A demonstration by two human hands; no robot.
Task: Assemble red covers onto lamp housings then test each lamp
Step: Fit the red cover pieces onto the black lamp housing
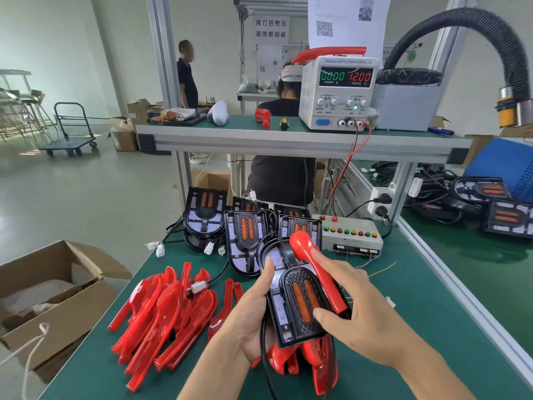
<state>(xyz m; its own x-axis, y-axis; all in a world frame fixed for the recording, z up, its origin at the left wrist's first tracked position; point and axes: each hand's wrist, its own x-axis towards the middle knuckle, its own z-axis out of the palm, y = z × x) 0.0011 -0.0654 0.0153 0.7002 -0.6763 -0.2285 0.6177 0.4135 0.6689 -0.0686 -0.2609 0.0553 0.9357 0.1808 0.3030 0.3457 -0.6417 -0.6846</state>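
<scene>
green bench (403, 327) | left hand (253, 310) grip clamped on lamp housing (294, 295) | right hand (354, 301) grip clamped on red cover (317, 267) — tilted over housing

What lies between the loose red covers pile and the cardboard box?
Head view: only the bare green table edge separates the red covers pile from the cardboard box.

Bare mat (403, 287) right; red covers (161, 310) crowd left.

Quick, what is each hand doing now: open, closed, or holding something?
Left hand: holding the lamp housing from its left side, thumb on top.
Right hand: holding the red cover against the housing.
</scene>
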